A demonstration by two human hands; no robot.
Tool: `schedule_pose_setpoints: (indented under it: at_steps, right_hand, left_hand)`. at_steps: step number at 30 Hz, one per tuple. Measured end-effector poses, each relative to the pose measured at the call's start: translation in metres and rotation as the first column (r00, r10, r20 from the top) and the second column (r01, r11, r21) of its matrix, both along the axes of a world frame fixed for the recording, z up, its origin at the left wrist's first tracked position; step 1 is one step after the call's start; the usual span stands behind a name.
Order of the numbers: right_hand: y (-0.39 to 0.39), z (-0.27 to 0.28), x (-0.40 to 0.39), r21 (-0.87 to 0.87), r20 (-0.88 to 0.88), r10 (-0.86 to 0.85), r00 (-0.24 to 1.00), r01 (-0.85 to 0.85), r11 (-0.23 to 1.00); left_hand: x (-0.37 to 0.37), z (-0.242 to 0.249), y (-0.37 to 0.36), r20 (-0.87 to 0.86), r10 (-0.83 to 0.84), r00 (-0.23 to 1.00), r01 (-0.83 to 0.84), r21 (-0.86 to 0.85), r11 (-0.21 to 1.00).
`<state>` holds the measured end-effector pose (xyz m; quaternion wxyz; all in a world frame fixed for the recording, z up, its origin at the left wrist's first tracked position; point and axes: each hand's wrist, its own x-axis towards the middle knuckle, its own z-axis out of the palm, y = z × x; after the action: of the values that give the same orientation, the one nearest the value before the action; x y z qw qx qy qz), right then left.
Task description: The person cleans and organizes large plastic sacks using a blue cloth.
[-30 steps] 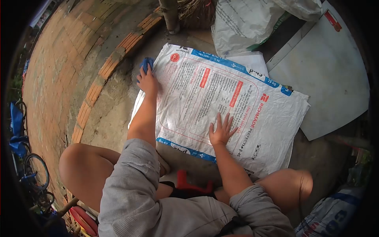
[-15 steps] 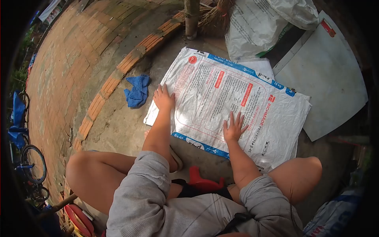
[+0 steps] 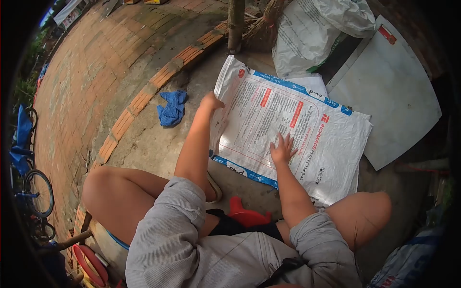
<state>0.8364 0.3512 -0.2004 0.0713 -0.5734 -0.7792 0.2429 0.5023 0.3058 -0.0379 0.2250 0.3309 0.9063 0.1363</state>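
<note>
A white woven sack (image 3: 249,129) with red and black print and blue bands lies flattened on the ground before me. My left hand (image 3: 210,102) grips its left edge, thumb on top and fingers tucked behind, and that edge is raised and curling inward. On the printed middle of the sack rests my right hand (image 3: 283,150), palm down with its fingers spread. To the left of the sack lies a crumpled blue cloth (image 3: 172,108), touched by neither hand.
Beyond the sack are a white bulging bag (image 3: 300,41), a large pale board (image 3: 389,96) and a wooden post (image 3: 235,29) beside a straw broom (image 3: 263,24). A row of orange bricks (image 3: 139,101) curves along the left. A red plastic stool (image 3: 245,213) shows beneath me.
My left hand has gone from lying flat on the sack to gripping its left edge, which is now lifted and folding inward. My right hand stays on the sack.
</note>
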Motion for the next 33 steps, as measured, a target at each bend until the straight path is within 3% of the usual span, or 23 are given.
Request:
schedule_pose_setpoints:
  at_steps: [4,5,6,7,8,9,10,11,12,14,16,18,20,21,22,24,25,27,28,30,31,32,33]
  right_hand:
    - [0.01,0.0,-0.027,-0.036,-0.086,-0.183,0.979,0.18,0.983]
    - [0.015,0.026,-0.031,-0.112,-0.239,-0.227,0.944,0.206,0.972]
    - [0.019,0.028,-0.041,-0.11,-0.237,-0.23,0.944,0.208,0.972]
    - [0.023,0.027,-0.05,-0.164,-0.562,-0.291,0.774,0.241,0.957]
    - [0.027,0.028,-0.058,-0.223,-0.806,-0.322,0.496,0.249,0.942]
    - [0.029,0.035,-0.065,-0.251,-0.832,-0.307,0.463,0.179,0.951]
    - [0.029,0.048,-0.069,-0.277,-0.855,-0.295,0.426,0.107,0.955]
    - [0.03,0.06,-0.07,-0.342,-0.824,-0.298,0.483,-0.002,0.94]
    - [0.03,0.06,-0.07,-0.342,-0.823,-0.299,0.484,-0.001,0.94]
    - [0.029,0.048,-0.072,-0.313,-0.758,-0.066,0.649,-0.273,0.909]
    - [0.026,0.022,-0.074,-0.328,-0.719,-0.059,0.692,-0.263,0.907]
    - [0.009,0.01,-0.067,-0.308,-0.609,0.086,0.788,-0.335,0.891]
    - [-0.004,-0.001,-0.064,-0.365,-0.595,0.092,0.799,-0.37,0.855]
    - [-0.01,-0.009,-0.063,-0.193,-0.587,0.215,0.781,-0.393,0.899]
    - [-0.014,-0.013,-0.063,-0.015,-0.555,0.336,0.761,-0.413,0.911]
    - [-0.018,-0.013,-0.064,-0.062,-0.548,0.325,0.771,-0.424,0.903]
    - [-0.02,-0.009,-0.064,-0.056,-0.563,0.294,0.772,-0.391,0.919]
    - [-0.021,-0.005,-0.065,-0.057,-0.581,0.259,0.772,-0.356,0.933]
    - [-0.017,-0.005,-0.069,-0.132,-0.604,0.163,0.78,-0.3,0.945]
    - [0.001,-0.013,-0.078,-0.209,-0.618,0.062,0.784,-0.24,0.948]
    - [0.016,-0.032,-0.082,-0.429,-0.705,-0.138,0.696,-0.264,0.864]
    - [0.025,-0.043,-0.082,-0.613,-0.721,-0.35,0.597,-0.316,0.724]
    - [0.021,-0.001,-0.076,-0.674,-0.699,-0.437,0.566,-0.318,0.666]
  left_hand:
    - [0.117,-0.006,0.038,-0.274,0.033,0.961,-0.011,0.082,0.997]
    - [0.141,-0.018,0.04,-0.32,-0.039,0.947,0.062,0.062,0.996]
    - [0.161,-0.035,0.037,-0.361,-0.11,0.926,0.132,0.038,0.99]
    - [0.176,-0.052,0.03,-0.292,-0.2,0.935,0.209,-0.001,0.978]
    - [0.188,-0.066,0.022,-0.22,-0.285,0.933,0.285,-0.032,0.958]
    - [0.196,-0.078,0.012,-0.219,-0.284,0.933,0.285,-0.029,0.958]
    - [0.201,-0.094,0.002,-0.217,-0.407,0.887,0.39,-0.119,0.913]
    - [0.192,-0.106,0.004,-0.21,-0.466,0.86,0.439,-0.165,0.883]
    - [0.182,-0.125,0.007,-0.2,-0.523,0.828,0.486,-0.207,0.849]
    - [0.129,-0.166,0.039,0.283,-0.307,0.909,0.337,-0.064,0.939]
    - [0.113,-0.122,0.028,0.159,-0.081,0.984,0.063,0.119,0.991]
    - [0.124,-0.071,0.017,-0.123,0.24,0.963,-0.213,0.198,0.957]
    - [0.119,-0.073,0.009,-0.12,0.316,0.941,-0.302,0.126,0.945]
    - [0.114,-0.074,0.005,-0.125,0.394,0.911,-0.39,0.055,0.919]
    - [0.109,-0.084,0.001,-0.122,0.392,0.912,-0.388,0.055,0.92]
    - [0.101,-0.099,-0.006,-0.09,0.283,0.955,-0.285,-0.005,0.959]
    - [0.095,-0.103,-0.007,-0.088,0.284,0.955,-0.285,-0.008,0.958]
    - [0.079,-0.107,-0.001,0.184,0.219,0.958,-0.246,0.142,0.959]
    - [0.071,-0.105,0.006,0.183,0.218,0.959,-0.244,0.136,0.96]
    - [0.06,-0.102,0.024,0.372,0.045,0.927,-0.138,0.227,0.964]
    - [0.068,-0.081,0.032,0.376,0.044,0.926,-0.137,0.226,0.964]
    - [0.088,-0.041,0.043,0.353,-0.083,0.932,0.03,0.154,0.988]
    - [0.106,-0.02,0.054,0.338,-0.211,0.917,0.197,0.075,0.977]
